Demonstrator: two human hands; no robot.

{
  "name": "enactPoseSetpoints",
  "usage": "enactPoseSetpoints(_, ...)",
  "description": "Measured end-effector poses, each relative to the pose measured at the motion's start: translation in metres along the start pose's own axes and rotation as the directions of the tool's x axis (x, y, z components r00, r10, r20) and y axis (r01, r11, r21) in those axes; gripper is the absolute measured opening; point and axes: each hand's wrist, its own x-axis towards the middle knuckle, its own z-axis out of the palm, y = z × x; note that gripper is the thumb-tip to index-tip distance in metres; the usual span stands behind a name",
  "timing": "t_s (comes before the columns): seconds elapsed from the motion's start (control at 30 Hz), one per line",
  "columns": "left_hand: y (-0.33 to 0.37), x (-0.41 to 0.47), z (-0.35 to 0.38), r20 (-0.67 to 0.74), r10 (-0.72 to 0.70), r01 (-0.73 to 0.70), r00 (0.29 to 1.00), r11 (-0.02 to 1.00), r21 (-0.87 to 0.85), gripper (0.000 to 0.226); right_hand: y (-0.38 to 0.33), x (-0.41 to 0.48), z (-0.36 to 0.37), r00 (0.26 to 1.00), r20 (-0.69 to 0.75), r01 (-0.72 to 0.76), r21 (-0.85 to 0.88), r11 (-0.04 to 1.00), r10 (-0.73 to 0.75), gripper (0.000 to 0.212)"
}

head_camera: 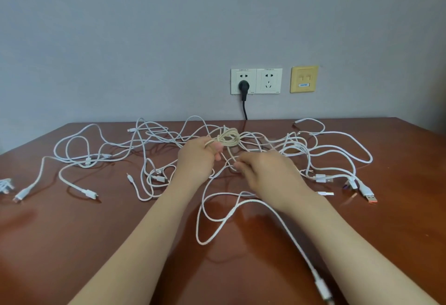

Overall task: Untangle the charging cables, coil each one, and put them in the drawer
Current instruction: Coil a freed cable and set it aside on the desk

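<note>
Here the left hand (196, 159) grips one beige coil (228, 138); the right hand (268, 172) pinches its strand (230, 154).

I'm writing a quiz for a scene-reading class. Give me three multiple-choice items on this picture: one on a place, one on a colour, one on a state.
1. Where does the black plug sit?
A) right white socket
B) left white socket
C) yellow wall plate

2. What colour is the coiled cable in the left hand?
A) black
B) red
C) beige

3. What is the right hand doing?
A) pinching a loose strand
B) lying flat on the table
C) gripping the plug

Answers:
1 B: the plug fills the left plate's lower outlet.
2 C: its loops look pale beige, not dark or red.
3 A: its fingertips close on the strand below the coil.
</note>
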Motion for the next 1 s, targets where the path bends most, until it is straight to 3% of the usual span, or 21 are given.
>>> enactPoseSetpoints(0.13, 0.001, -0.004, 0.004, -0.039, 0.047, -0.040, 0.998, 0.986, 0.162, 0.026, -0.008, -0.003, -0.004, 0.988, 0.057, 0.147, -0.097, 0.984, -0.142, 0.026)
enactPoseSetpoints(0.3, 0.005, -0.013, 0.014, -0.007, 0.103, -0.094, 0.995, 0.933, 0.347, 0.018, -0.005, -0.003, -0.005, 0.980, 0.076, 0.190, -0.132, 0.973, -0.181, 0.027)
enactPoseSetpoints(0.47, 0.002, -0.017, 0.022, 0.109, 0.134, -0.170, 0.985, 0.865, 0.472, 0.020, 0.007, -0.002, -0.003, 0.993, 0.013, 0.116, -0.037, 0.993, -0.116, 0.025)
enactPoseSetpoints(0.63, 0.007, -0.018, 0.028, 0.227, 0.112, -0.219, 0.967, 0.820, 0.529, 0.020, 0.018, 0.002, -0.008, 0.985, -0.117, -0.100, 0.212, 0.972, 0.127, 0.019)
enactPoseSetpoints(0.73, 0.008, -0.022, 0.029, 0.344, 0.110, -0.277, 0.932, 0.830, 0.484, 0.025, 0.023, 0.005, -0.005, 0.969, -0.131, -0.156, 0.329, 0.931, 0.209, 0.014)
enactPoseSetpoints(0.87, 0.009, -0.025, 0.025, 0.415, 0.225, -0.373, 0.881, 0.872, 0.318, 0.023, 0.037, 0.006, -0.004, 0.943, -0.138, -0.205, 0.480, 0.853, 0.304, 0.011)
enactPoseSetpoints(1.0, 0.005, -0.023, 0.024, 0.455, 0.270, -0.358, 0.849, 0.926, 0.118, 0.022, 0.050, 0.004, -0.001, 0.932, 0.021, -0.245, 0.771, 0.587, 0.361, 0.018)
